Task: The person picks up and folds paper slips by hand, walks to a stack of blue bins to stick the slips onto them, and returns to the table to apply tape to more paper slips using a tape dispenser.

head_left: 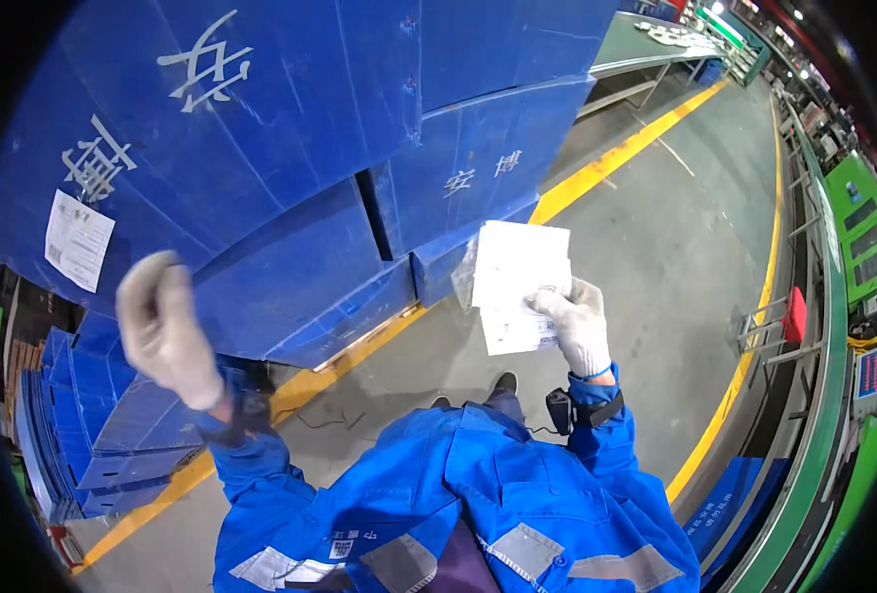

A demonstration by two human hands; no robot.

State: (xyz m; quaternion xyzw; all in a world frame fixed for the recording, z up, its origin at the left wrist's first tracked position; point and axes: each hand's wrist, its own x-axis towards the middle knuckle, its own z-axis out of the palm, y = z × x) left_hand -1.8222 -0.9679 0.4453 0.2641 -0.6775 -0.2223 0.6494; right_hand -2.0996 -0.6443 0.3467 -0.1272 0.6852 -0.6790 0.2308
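Observation:
My right hand (579, 331), in a white knit glove, is closed on a few white paper sheets (523, 259), thumb on top. The sheets overlap, and a crumpled clear plastic piece (464, 272) shows at their left edge. My left hand (169, 336), gloved too and a little blurred, is raised beside the tall blue boxes (290, 128). Its fingers are bent and apart from the thumb, with nothing visible between them. Closest to it is a printed white label (80, 240) on a blue box face; the hand does not appear to touch it.
Flattened blue sheets (102, 425) stand stacked at the left. Yellow lines (646, 148) mark the grey floor. A green-edged conveyor or bench (824, 326) curves along the right, with a red stool (794, 314) beside it. Farther back stands a long table (646, 44).

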